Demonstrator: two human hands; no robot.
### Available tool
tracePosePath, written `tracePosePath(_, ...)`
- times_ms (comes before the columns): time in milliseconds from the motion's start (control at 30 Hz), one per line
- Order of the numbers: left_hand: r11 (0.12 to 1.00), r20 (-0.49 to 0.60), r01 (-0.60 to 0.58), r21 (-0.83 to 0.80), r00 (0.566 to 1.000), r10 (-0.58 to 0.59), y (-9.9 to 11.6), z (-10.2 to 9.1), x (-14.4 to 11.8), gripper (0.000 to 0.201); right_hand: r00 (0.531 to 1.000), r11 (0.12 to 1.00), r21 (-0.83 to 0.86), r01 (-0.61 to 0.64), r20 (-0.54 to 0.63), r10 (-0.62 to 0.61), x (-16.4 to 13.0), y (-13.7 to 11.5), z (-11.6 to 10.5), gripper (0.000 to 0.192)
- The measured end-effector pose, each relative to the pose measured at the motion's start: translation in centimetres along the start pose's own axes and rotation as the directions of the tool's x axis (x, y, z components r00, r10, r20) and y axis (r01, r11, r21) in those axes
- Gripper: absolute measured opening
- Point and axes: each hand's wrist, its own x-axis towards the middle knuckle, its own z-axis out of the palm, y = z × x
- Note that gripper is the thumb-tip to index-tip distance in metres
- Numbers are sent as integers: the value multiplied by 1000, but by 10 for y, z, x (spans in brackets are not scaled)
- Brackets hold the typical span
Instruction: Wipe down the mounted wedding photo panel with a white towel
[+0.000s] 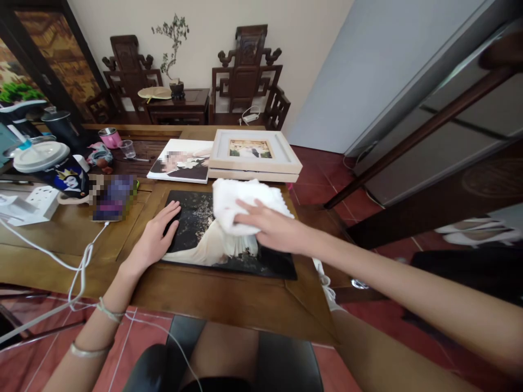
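A dark photo panel (pixel 196 212) lies flat on the wooden table, showing a pale flowing dress against black. My left hand (pixel 153 237) rests on its left edge, fingers stretched out, holding nothing. Over the panel's upper right part, my right hand (pixel 272 223) presses a folded white cloth (pixel 229 193) down, its fingers on the cloth. The cloth and that hand hide part of the picture. Just behind the panel sit a white-bordered photo print (pixel 175 174) and a pale box with a framed picture (pixel 281 147) on its top.
On the left stand a large dark cup with a white lid (pixel 65 171), a phone (pixel 116 198) on a white cable, and a white power strip (pixel 43 201). Farther back are a pink mug (pixel 109 139) and a small clear glass (pixel 128 148). The table's front edge (pixel 229 310) is near my lap.
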Motion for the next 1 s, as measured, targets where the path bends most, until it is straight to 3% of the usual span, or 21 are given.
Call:
tracePosePath(100,1000,6,2,1,1000,-2,2,-1,0,46,997,998,-39,-49,-59,47,-6,33,-5,67)
tracePosePath(167,1000,7,2,2,1000,-2,2,-1,1,46,993,994,-59,-89,-82,84,-13,38,-3,67)
tracePosePath(333,1000,6,-4,13,1000,4,1,1,2,47,989,989,-47,-141,-53,138,-42,-7,16,70)
tracePosePath(467,999,14,-2,32,1000,2,0,2,3,47,999,999,18,-40,17,39,-65,-53,35,67)
tracePosePath(600,999,14,-1,45,1000,0,1,3,4,48,994,987,133,88,59,-97,-71,-64,30,59)
tracePosePath(733,999,9,0,42,1000,0,3,3,4,47,993,990,128,54,99,-67,-56,-34,6,67)
tracePosePath(900,999,14,10,30,1000,-11,4,2,5,47,1000,998,57,-23,16,22,-31,30,-12,66)
tracePosePath(1000,1000,13,12,23,1000,-13,4,1,5,48,997,997,8,-71,-20,71,-26,51,-15,64)
